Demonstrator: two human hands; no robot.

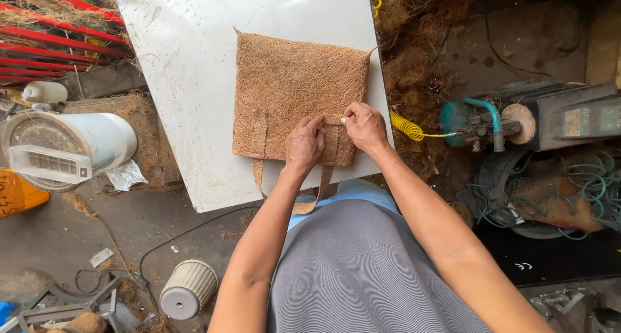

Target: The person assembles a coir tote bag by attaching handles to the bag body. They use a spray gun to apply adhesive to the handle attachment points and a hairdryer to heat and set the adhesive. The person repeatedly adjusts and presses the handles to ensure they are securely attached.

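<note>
A flat coir-fibre bag (291, 87) lies on a white tabletop (187, 68), its open edge toward the person and its looped brown handle strap (304, 200) hanging off the near table edge. The left hand (304, 142) lies palm down on the bag's lower edge, fingers curled and pressing the strap end flat against the fibre mat; it is bearing down on it more than grasping. The right hand (364, 126) is just beside it, thumb and forefinger pinched at the rim where the other side of the strap meets the bag (whether something small sits in that pinch is too fine to tell). By the look of it the step in hand is seating or fixing the handle onto the bag's edge. A further move here would call for keeping the strap square to the rim while the left hand stays firm, since the springy fibre looks likely to shift.

As for containers: the bag looks flat and empty, though its inside is hidden. Left of the table a white cylindrical appliance (65, 149) lies on its side, and a small ribbed white pot (189, 289) lies tipped on the floor, contents unseen. To the right a yellow coiled air hose (407, 127) runs to a teal compressor (479, 119)
</note>
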